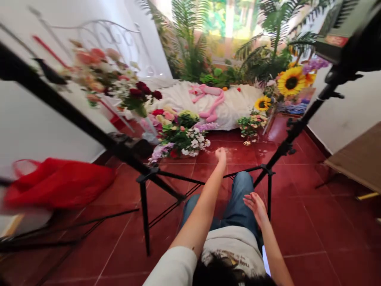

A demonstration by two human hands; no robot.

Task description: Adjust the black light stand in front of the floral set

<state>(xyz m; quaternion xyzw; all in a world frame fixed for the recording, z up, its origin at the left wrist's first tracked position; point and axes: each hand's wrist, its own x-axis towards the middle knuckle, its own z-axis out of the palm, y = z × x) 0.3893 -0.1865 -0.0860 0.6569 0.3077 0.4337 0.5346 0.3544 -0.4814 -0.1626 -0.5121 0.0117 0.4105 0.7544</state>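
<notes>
Well apart, the left hand was curled (whether around anything, I couldn't tell) over open floor, just right of the flowers, while the right hand, fingers loosely parted, was by the denim jeans. Black stands edged both sides; ruffled petals fronted wrinkled white cloth.

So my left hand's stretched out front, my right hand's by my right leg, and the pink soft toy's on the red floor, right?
Not quite: the head view shows the pink soft toy on the white cloth, not the red floor. Your left hand is stretched out front, and your right hand is by your right leg.
</notes>
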